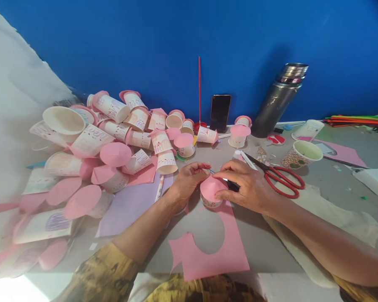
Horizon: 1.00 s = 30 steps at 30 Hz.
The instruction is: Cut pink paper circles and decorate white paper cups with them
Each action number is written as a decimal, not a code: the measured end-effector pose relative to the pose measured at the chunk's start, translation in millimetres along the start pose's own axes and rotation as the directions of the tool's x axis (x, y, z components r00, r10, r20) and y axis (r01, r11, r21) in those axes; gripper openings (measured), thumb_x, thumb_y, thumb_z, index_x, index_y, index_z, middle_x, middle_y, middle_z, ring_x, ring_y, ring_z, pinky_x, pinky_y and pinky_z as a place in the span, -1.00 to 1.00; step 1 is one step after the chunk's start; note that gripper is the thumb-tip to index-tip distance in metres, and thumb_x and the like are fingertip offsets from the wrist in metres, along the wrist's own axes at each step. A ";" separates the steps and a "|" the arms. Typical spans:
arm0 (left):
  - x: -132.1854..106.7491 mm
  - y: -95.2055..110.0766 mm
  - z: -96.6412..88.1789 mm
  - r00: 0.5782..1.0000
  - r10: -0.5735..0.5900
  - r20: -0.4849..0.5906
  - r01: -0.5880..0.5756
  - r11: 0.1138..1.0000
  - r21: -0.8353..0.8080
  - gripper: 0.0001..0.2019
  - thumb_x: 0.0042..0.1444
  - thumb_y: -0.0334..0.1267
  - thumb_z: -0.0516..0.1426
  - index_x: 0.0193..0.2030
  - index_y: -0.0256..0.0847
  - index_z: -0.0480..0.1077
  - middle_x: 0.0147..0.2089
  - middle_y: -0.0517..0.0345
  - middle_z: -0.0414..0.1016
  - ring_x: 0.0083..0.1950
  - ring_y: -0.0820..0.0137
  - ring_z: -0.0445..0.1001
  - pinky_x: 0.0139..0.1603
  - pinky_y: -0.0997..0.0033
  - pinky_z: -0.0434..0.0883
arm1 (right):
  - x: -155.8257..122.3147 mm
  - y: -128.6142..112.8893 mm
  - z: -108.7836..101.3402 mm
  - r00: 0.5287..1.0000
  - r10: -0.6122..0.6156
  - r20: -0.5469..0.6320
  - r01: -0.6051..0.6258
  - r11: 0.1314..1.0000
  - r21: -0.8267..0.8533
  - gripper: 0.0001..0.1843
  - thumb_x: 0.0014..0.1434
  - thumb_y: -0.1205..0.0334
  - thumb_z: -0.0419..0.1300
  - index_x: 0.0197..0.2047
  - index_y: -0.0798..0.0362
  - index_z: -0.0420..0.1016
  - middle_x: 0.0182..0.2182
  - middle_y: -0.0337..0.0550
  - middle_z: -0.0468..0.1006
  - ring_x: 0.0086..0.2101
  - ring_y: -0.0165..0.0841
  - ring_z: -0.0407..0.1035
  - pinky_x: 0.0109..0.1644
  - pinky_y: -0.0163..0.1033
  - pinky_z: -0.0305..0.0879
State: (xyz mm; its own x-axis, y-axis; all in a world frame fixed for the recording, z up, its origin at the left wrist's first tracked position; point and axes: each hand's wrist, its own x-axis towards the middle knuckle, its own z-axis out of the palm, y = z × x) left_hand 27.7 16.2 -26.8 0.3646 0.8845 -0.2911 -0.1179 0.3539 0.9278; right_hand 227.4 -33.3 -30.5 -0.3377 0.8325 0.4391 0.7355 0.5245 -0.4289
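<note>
A pink paper cone point(212, 187) sits like a roof on a white paper cup point(211, 203) with marker drawings, in the middle of the table. My left hand point(190, 182) is curled at the cone's left and back edge, its fingertips pinched near the peak. From the right, my right hand point(245, 184) grips the cone, thumb on its front and fingers over its far side. Some of the fingertips are hidden behind the cone. Just below the cup lies a pink paper sheet point(233, 251) with a round piece cut out.
Many decorated paper cups point(93, 140) with pink tops are heaped at left. Red-handled scissors point(285, 181) lie right of my right hand. A phone point(220, 113) and a dark flask point(279, 100) stand by the blue wall. A patterned cup point(302, 155) is at right.
</note>
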 end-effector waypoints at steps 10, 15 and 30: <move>-1.2 3.6 0.5 0.996 -0.059 -0.063 0.057 0.998 -0.027 -0.67 -0.13 -0.29 0.37 -0.18 -0.25 0.48 -0.41 0.19 0.48 -0.40 0.42 0.44 -0.35 0.39 0.27 | 1.0 2.9 -5.9 0.995 -0.096 0.019 0.097 0.994 -0.056 -0.57 0.29 -0.12 0.32 0.03 0.03 0.66 -0.13 0.01 0.61 -0.12 -0.16 0.49 -0.11 -0.13 0.40; -3.4 3.9 0.7 0.990 -0.045 -0.137 0.032 0.995 -0.091 -0.74 -0.13 -0.34 0.35 -0.25 -0.27 0.48 -0.49 0.28 0.39 -0.47 0.52 0.31 -0.39 0.44 0.20 | 0.7 1.8 -11.1 0.989 -0.148 -0.023 0.146 0.986 -0.078 -0.61 0.35 -0.08 0.26 0.02 0.04 0.65 -0.14 0.03 0.61 -0.14 -0.16 0.45 -0.05 -0.08 0.38; -16.8 1.4 -33.4 0.973 0.206 0.108 -0.233 0.879 0.416 -0.43 -0.05 -0.12 0.43 0.13 -0.10 0.50 0.07 0.02 0.45 0.03 0.25 0.42 -0.15 0.34 0.42 | 1.8 4.8 -15.1 0.989 -0.105 0.106 0.112 0.991 -0.069 -0.60 0.29 -0.07 0.34 0.02 0.06 0.62 -0.08 0.04 0.59 -0.06 -0.11 0.45 0.02 -0.05 0.39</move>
State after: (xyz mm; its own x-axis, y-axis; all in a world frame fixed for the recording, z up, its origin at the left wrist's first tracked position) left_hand -9.4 12.0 -28.4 0.4305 0.9001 -0.0666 0.1953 -0.0208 0.9805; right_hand 239.2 -32.0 -19.8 -0.4731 0.7872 0.3956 0.7314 0.6012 -0.3217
